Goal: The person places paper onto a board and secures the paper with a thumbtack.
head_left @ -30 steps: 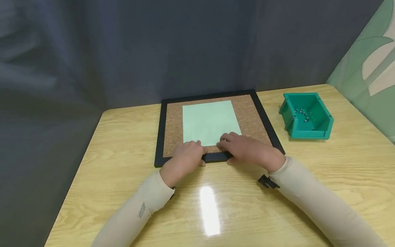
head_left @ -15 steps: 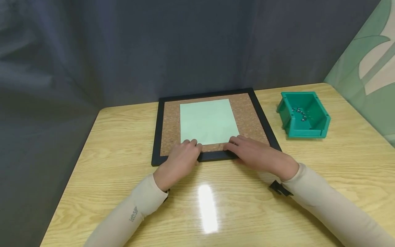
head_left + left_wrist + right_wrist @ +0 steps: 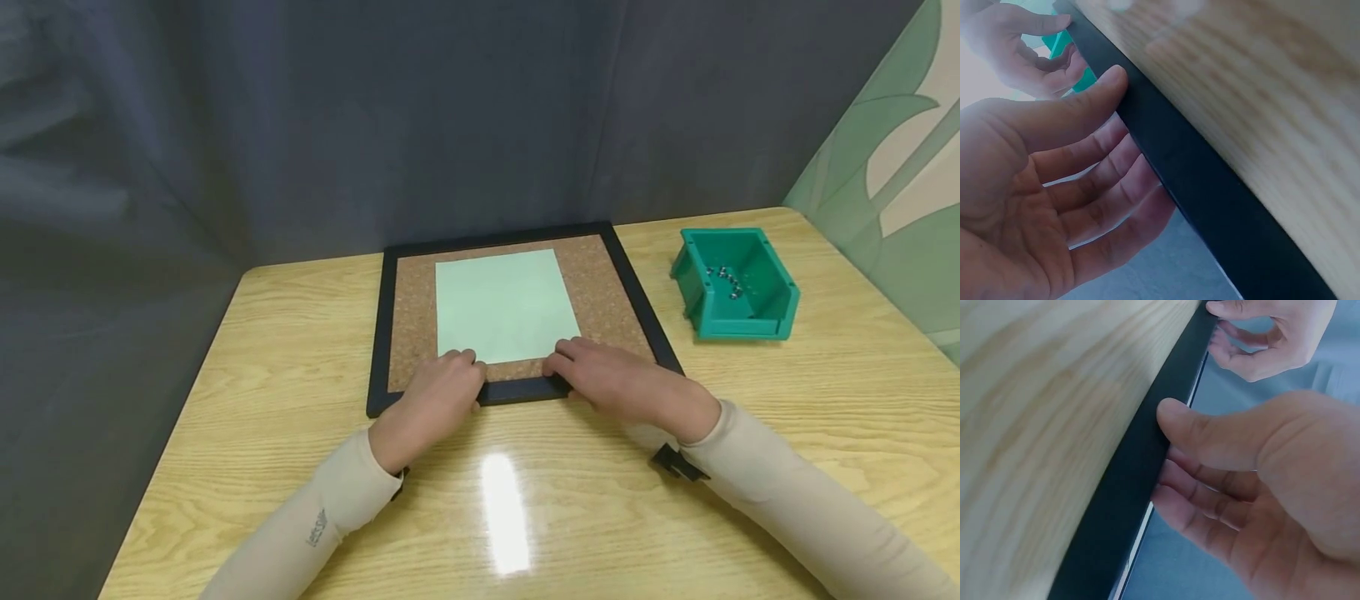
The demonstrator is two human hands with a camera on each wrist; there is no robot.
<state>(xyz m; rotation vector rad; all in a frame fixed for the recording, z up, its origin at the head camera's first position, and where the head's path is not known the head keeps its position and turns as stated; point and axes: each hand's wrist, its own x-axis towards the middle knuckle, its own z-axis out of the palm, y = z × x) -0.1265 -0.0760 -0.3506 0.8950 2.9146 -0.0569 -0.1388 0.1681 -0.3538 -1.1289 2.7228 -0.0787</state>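
slid nearer along the surface [image 3: 240, 350]: cork board [image 3: 600, 292]; left hand [image 3: 431, 400] and right hand [image 3: 622, 379] apart, relaxed fingers touching its near frame.

The bench [image 3: 225, 400] looks like pale wood with a clear grain under a glossy coat that mirrors a bright lamp glare near the sleeves. The board [image 3: 607, 312] has a rough, speckled cork face inside a smooth, matt black frame [image 3: 517, 390]. On the cork lies a pale green sheet of paper [image 3: 504, 304], flat and matt. The teal bin [image 3: 742, 321] at far right looks like smooth moulded plastic and holds small shiny metal bits [image 3: 727, 279]. The sleeves [image 3: 795, 508] are soft beige knit cloth.
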